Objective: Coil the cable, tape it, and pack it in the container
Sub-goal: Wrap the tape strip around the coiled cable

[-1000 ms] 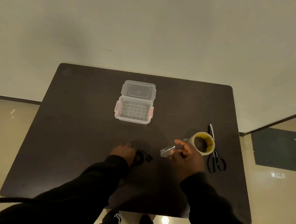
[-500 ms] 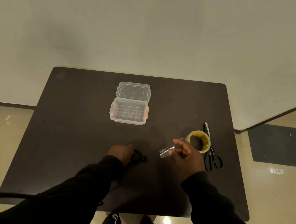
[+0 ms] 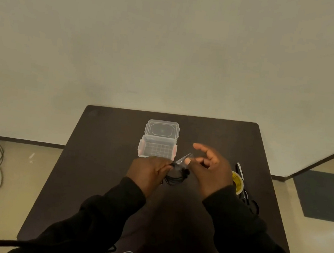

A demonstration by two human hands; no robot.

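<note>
Both hands are raised over the middle of the dark table [image 3: 95, 180], forearms in black sleeves coming in from 7 and 5 o'clock; the left hand [image 3: 147, 171] is turned knuckles-up with its fingers curled shut around the coiled black cable [image 3: 176, 177], whose loops hang out at 3 o'clock from the fist; the right hand [image 3: 209, 170] is just beside it at 3 o'clock, palm turned inward, thumb and a bent finger pinching a clear strip of tape [image 3: 183, 160], the other fingers spread and arched upward; the strip slants toward 1 o'clock and its lower end meets the cable by the left fingertips; whether it is stuck there cannot be told. The clear container [image 3: 156, 149] stands at 12 o'clock from the hands, its lid [image 3: 162, 128] flat on the table behind it. The yellow tape roll [image 3: 238, 183] lies at 3 o'clock from the right wrist, partly hidden; black scissors [image 3: 250, 203] lie touching it at 5 o'clock.
</note>
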